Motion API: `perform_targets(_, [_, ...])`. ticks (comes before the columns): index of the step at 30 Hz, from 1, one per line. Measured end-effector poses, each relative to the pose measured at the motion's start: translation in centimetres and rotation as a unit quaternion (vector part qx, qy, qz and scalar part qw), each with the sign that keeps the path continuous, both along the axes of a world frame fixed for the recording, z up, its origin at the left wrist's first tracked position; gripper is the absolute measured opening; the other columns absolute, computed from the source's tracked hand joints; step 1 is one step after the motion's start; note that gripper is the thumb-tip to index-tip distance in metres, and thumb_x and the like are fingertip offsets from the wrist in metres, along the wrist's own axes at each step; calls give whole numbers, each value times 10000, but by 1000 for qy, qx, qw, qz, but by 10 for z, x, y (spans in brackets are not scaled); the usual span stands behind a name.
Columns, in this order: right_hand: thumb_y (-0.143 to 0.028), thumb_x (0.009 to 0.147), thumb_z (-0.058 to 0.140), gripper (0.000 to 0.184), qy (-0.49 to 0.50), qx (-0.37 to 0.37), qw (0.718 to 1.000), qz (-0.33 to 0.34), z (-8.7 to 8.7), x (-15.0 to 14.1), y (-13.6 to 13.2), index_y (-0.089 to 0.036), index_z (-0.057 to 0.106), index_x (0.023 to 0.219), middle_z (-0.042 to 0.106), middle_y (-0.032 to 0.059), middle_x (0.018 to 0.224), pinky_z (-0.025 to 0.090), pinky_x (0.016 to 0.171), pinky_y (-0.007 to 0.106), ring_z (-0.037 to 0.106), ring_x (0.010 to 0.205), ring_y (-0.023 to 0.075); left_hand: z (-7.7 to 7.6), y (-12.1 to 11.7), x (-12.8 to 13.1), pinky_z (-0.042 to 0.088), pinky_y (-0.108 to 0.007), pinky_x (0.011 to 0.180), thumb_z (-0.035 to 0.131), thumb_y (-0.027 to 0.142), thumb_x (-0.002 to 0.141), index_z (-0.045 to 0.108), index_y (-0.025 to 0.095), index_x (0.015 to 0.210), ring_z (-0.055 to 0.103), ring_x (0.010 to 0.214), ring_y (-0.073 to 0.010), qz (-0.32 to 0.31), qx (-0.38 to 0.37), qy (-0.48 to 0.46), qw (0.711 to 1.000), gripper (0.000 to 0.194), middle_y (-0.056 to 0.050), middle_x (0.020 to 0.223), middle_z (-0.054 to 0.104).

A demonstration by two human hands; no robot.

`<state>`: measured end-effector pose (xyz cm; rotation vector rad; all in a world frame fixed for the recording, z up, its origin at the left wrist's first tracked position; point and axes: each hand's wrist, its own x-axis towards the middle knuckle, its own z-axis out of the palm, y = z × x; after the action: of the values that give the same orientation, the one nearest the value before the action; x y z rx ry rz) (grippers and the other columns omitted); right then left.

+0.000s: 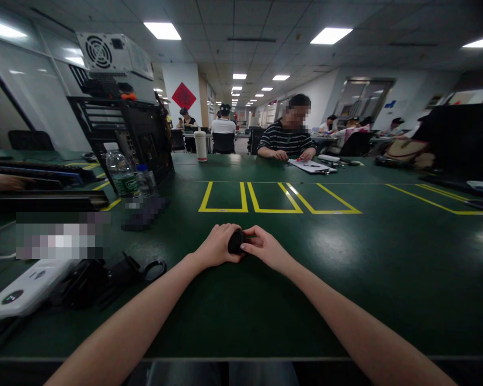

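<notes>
A small black object with a rounded outline is held just over the green table, in the middle of the head view. What kind of thing it is cannot be made out. My left hand is wrapped round its left side. From the right, my right hand pinches at its edge with thumb and fingertips. Fingers cover part of the object.
Yellow tape outlines mark the green table beyond my hands. At left are water bottles, a white device, black gear and a computer case. Across sits a person with a clipboard.
</notes>
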<state>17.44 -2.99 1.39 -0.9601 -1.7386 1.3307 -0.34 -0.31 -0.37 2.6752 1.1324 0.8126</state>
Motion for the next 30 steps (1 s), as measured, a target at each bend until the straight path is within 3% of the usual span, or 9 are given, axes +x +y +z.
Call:
perform_targets(5, [-167, 712, 614, 275, 27, 16, 999, 24, -3, 1, 0, -194, 463, 940, 553, 10, 1002, 460, 876, 378, 566, 976, 176, 0, -1, 0, 372, -354, 771, 676, 325, 600, 426, 187, 1078, 522, 916, -245, -2, -6, 0, 1000, 557, -66, 999, 548])
perform_targets(10, [-195, 752, 571, 184, 17, 17, 1000, 5, 0, 0, -1, -188, 482, 914, 554, 12, 973, 473, 853, 381, 571, 949, 173, 2, -2, 0, 375, -351, 774, 663, 349, 623, 426, 184, 1080, 523, 919, -237, -7, -6, -7, 1000, 540, -63, 997, 549])
perform_targets(16, [-193, 736, 590, 263, -9, 6, 1000, -23, 1, -1, 0, -183, 483, 977, 545, 37, 1016, 461, 860, 390, 571, 946, 181, 2, -1, 0, 378, -357, 775, 671, 348, 614, 432, 187, 1072, 527, 919, -242, -2, -15, -1, 1000, 541, -62, 992, 554])
perform_targets(23, [-201, 709, 625, 320, 15, 10, 999, 28, -8, 3, 2, -213, 462, 984, 530, 14, 1040, 473, 839, 372, 567, 967, 185, 0, 1, 0, 375, -360, 774, 693, 318, 576, 418, 169, 1086, 520, 921, -254, -4, 1, 8, 1000, 599, -77, 1004, 546])
perform_targets(30, [-244, 758, 570, 203, 13, 26, 1000, -13, -6, -1, 5, -196, 486, 938, 549, 20, 972, 463, 839, 371, 564, 926, 171, 4, -2, 0, 369, -363, 778, 671, 362, 610, 422, 181, 1086, 524, 916, -249, -5, -12, 1, 1000, 568, -71, 997, 552])
